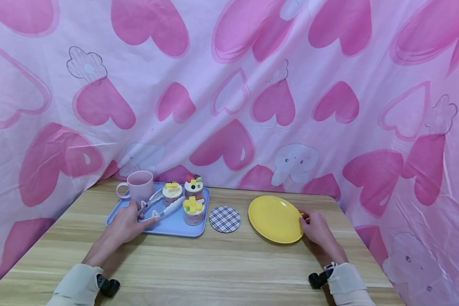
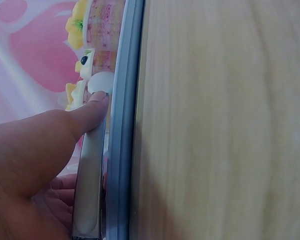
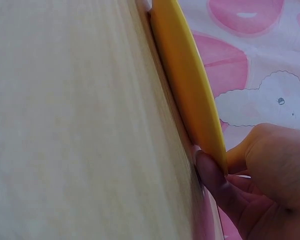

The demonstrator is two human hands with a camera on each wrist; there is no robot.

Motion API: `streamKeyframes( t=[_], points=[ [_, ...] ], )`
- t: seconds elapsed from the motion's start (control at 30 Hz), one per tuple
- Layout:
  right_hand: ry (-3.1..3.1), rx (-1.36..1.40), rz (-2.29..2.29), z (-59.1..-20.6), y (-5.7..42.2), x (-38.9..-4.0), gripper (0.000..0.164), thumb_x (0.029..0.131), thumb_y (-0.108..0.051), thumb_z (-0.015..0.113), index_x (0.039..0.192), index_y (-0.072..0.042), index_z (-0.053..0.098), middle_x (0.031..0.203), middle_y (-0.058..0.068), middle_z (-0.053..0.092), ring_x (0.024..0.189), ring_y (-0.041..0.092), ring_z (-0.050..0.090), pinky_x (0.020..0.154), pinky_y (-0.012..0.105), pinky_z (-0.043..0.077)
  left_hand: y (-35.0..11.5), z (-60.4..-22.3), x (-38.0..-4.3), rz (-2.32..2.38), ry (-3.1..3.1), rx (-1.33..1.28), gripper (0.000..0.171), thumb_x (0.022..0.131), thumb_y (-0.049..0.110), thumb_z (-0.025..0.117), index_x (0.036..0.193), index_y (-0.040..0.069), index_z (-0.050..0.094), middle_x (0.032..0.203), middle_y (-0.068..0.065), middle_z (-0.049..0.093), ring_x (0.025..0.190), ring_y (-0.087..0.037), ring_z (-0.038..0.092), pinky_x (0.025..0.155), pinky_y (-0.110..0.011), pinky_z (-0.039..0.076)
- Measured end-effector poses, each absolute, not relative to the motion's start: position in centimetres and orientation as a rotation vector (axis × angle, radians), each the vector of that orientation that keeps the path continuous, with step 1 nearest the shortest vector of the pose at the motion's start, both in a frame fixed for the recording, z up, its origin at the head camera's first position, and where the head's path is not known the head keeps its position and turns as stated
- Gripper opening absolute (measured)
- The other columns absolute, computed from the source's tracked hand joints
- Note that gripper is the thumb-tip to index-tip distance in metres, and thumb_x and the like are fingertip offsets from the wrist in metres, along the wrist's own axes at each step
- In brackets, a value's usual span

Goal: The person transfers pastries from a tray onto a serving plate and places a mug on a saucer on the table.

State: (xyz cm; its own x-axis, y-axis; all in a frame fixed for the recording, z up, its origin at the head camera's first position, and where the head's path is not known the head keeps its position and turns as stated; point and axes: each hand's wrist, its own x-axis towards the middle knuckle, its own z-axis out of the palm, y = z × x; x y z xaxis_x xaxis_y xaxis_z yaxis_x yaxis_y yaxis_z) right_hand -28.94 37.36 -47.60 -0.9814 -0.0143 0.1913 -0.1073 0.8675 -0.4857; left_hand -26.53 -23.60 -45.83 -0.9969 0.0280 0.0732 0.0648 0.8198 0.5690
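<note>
My left hand [image 1: 126, 223] grips a pair of metal tongs [image 2: 90, 185] with pale tips, over the front left of a blue tray [image 1: 172, 230]. The tongs' two arms stand spread apart, pointing toward small dessert cups. One cup [image 1: 172, 195] has yellow pieces on top, another [image 1: 194, 188] has red and dark fruit, and the nearest [image 1: 194, 216] carries yellow cubes. A pink mug [image 1: 140, 187] stands behind my left hand on the tray. On the right, my right hand [image 1: 318, 229] pinches the rim of a yellow plate [image 1: 275, 219] between thumb and fingers.
Between tray and plate lies a round checked coaster [image 1: 225, 219]. All of it is on a wooden table [image 1: 214, 267]. A pink heart-patterned cloth [image 1: 222, 140] hangs behind the table and along both sides.
</note>
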Motion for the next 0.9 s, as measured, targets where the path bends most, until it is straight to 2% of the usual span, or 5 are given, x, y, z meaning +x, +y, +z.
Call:
streamKeyframes(
  t=[0.2, 0.4, 0.9],
  points=[
    [-2.844, 0.102, 0.756, -47.57, 37.34, -28.86, 0.036, 0.102, -0.004, 0.064, 0.137, 0.006, 0.068, 0.103, 0.019, 0.076, 0.093, 0.028, 0.071, 0.08, 0.04, 0.06, -23.57, -45.94, -26.65, -0.912, -2.932, -0.057, 0.07, 0.091, 0.052, 0.086, 0.116, -0.002, 0.049, 0.083, -0.008, 0.048, 0.074, -0.021, 0.053, 0.059, -0.03, 0.038],
    [-2.841, 0.11, 0.761, -47.6, 37.39, -28.93, 0.036, 0.103, -0.005, 0.064, 0.137, 0.005, 0.068, 0.104, 0.02, 0.075, 0.093, 0.029, 0.071, 0.081, 0.041, 0.061, -23.47, -45.91, -26.54, -0.927, -2.941, -0.072, 0.067, 0.095, 0.046, 0.083, 0.122, -0.003, 0.048, 0.084, -0.008, 0.049, 0.073, -0.02, 0.054, 0.056, -0.027, 0.037],
    [-2.847, 0.099, 0.782, -47.58, 37.35, -28.84, 0.037, 0.103, -0.004, 0.064, 0.138, 0.006, 0.067, 0.105, 0.02, 0.076, 0.094, 0.029, 0.073, 0.084, 0.044, 0.061, -23.28, -45.96, -26.44, -0.914, -2.93, -0.076, 0.07, 0.095, 0.051, 0.082, 0.124, -0.001, 0.047, 0.086, -0.009, 0.049, 0.075, -0.019, 0.055, 0.056, -0.027, 0.039]
  ],
)
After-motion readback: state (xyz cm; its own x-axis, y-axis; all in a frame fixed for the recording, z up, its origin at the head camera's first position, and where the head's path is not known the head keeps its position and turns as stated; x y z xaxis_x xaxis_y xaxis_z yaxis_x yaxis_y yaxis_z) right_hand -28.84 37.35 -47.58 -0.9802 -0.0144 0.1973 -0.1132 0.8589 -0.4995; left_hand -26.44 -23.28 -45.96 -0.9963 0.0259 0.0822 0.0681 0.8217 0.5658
